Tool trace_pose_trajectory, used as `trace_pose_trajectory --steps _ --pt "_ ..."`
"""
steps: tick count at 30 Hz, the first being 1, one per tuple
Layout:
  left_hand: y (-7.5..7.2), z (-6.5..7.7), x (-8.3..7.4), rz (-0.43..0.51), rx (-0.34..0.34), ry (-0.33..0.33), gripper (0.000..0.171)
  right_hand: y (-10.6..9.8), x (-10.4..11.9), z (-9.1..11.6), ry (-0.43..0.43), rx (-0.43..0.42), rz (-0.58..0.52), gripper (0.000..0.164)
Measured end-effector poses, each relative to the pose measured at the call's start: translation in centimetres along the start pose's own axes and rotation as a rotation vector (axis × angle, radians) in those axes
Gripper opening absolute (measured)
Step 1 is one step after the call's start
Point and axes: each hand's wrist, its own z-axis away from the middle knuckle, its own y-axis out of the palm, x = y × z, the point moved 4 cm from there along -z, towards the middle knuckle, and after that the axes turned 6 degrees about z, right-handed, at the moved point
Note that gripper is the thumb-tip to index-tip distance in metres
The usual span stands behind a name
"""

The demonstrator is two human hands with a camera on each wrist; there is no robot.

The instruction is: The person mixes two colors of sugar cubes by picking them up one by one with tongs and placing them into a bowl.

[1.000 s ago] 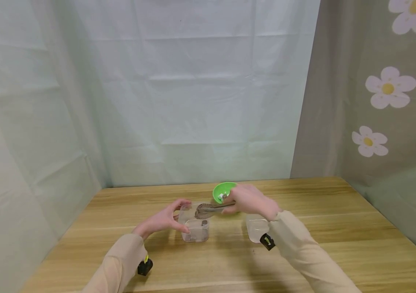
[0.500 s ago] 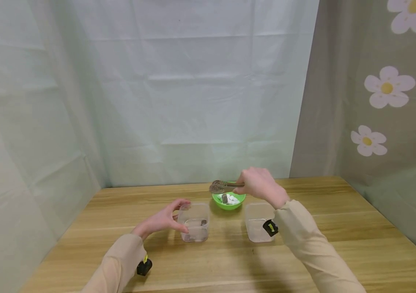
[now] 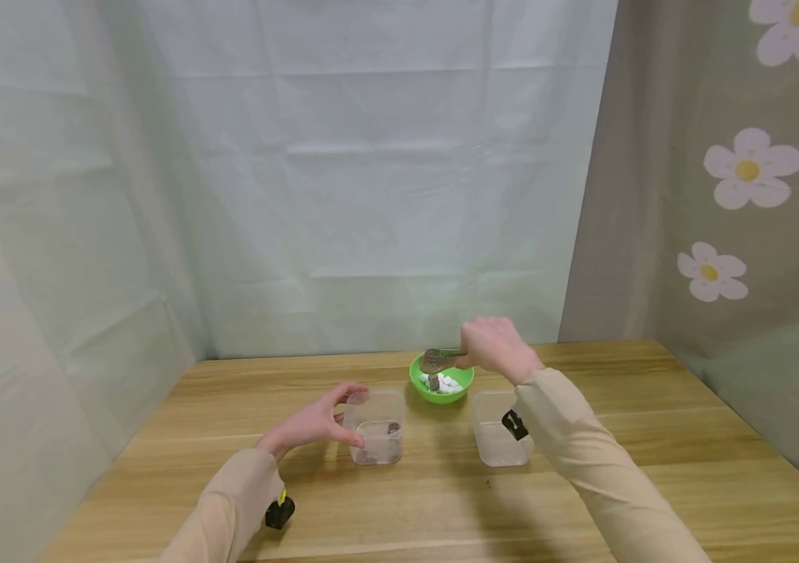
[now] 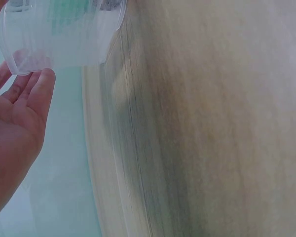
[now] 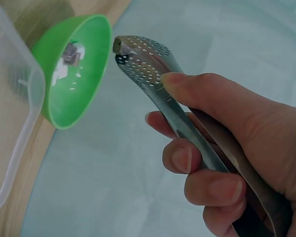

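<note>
My left hand (image 3: pixel 317 422) holds the left side of a clear plastic container (image 3: pixel 387 450), thumb on the near side and fingers on the far side. Small dark pieces (image 3: pixel 393 428) lie inside it. Metal tongs (image 5: pixel 160 94) with perforated heads are gripped in my right hand (image 5: pixel 241 123), thumb on one arm and fingers curled under the other. A small grey-brown piece (image 5: pixel 118 47) shows at their tips. In the head view the tong heads are over a green bowl (image 3: pixel 457 394) of white pieces (image 3: pixel 447 385) and a dark chunk (image 3: pixel 434 382).
A second clear plastic container (image 3: pixel 502 453) stands to the right, partly behind my right wrist. All this rests on a wood-grain table (image 3: pixel 413 516), with pale cloth (image 3: pixel 385 195) hanging behind and at the sides.
My right hand has carried the tongs from above the left container back and right to the green bowl, then slightly further right over it. My left hand has stayed on its container.
</note>
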Motion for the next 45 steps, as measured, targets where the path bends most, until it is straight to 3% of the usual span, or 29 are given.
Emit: trace_pose_trajectory --steps 8,14,23,28,32,40,45 --pt "0.1 -0.2 -0.1 0.012 0.008 0.019 0.069 1.0 -0.4 -0.3 0.022 0.026 0.017 0.037" --pt "0.1 -0.1 0.0 0.002 0.011 0.022 0.068 0.2 -0.2 -0.2 0.021 0.004 0.021 0.036" --pt "0.1 0.0 -0.1 0.006 0.003 -0.001 0.068 -1.6 2.0 0.5 -0.122 0.023 -0.072 0.039" --pt "0.1 0.0 -0.2 -0.002 0.001 -0.004 0.069 -1.9 3.1 0.6 -0.196 0.067 -0.138 0.024" --pt "0.1 0.0 -0.3 -0.012 0.003 0.006 0.07 -1.5 4.0 0.6 -0.233 0.098 -0.137 0.027" --pt "0.2 0.0 -0.4 -0.007 0.009 0.013 0.07 0.0 5.9 0.2 -0.241 0.218 -0.144 0.032" --pt "0.2 0.0 -0.3 -0.004 0.007 -0.002 0.069 0.8 6.9 0.1 -0.253 0.292 -0.189 0.019"
